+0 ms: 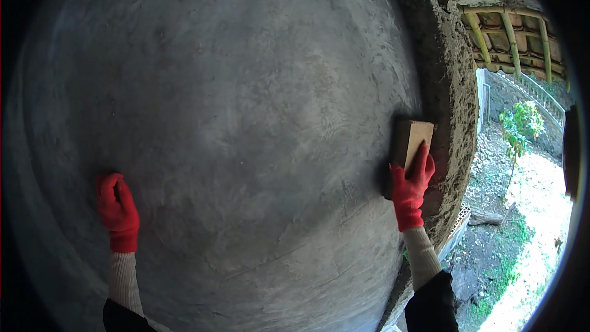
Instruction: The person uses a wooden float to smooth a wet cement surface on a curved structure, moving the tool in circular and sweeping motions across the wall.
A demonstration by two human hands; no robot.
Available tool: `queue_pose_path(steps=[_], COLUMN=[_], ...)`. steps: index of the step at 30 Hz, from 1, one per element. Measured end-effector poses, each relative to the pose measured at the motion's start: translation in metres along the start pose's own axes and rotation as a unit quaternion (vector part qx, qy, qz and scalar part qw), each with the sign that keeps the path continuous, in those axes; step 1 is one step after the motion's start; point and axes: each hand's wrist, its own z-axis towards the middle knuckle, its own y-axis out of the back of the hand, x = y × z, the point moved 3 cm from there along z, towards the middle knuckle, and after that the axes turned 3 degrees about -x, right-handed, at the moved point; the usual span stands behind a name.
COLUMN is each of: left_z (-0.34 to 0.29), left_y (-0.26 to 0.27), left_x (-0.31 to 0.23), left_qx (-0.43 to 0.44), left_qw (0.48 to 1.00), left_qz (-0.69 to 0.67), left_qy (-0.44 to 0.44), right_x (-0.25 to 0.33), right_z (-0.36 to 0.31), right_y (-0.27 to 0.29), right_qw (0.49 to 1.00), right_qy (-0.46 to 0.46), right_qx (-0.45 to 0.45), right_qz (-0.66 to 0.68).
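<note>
A grey plastered wall (246, 117) fills most of the view, with smooth patches and faint trowel-like marks. At its right edge, my right hand (413, 187) in a red glove grips a tan rectangular block (418, 132), which looks like wood. The block stands upright against the wall, its lower part partly hidden by my fingers. Far to the left, my left hand (118, 206), also in a red glove, is held close to the wall with its fingers curled. Nothing shows between those fingers.
Along the wall's right side runs a rough, crumbly edge (458, 104). Beyond it are a tiled roof on bamboo poles (510, 37), a small leafy plant (521, 126), a railing (541, 95) and sunlit ground with stones and a log (485, 217).
</note>
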Motion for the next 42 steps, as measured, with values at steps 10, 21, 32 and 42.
queue_pose_path(steps=[10, 21, 32, 42], left_z=[0.001, 0.001, 0.001, -0.006], left_y=[0.011, 0.007, 0.006, 0.006], left_x=[0.0, 0.003, -0.003, 0.01], left_qx=[-0.005, -0.017, 0.011, 0.008], left_qw=[1.0, 0.999, 1.0, 0.999], left_qz=[0.016, 0.04, 0.011, 0.038], left_qy=[0.011, 0.003, 0.022, 0.015], right_x=[0.065, 0.083, 0.014, 0.054], right_z=[-0.05, -0.078, -0.008, 0.002], right_y=[0.013, 0.016, 0.01, 0.007], right_qw=[0.892, 0.884, 0.996, 0.918], right_qy=[0.399, 0.411, 0.084, 0.36], right_qx=[0.204, 0.212, 0.035, 0.158], right_qz=[0.062, 0.071, -0.009, 0.055])
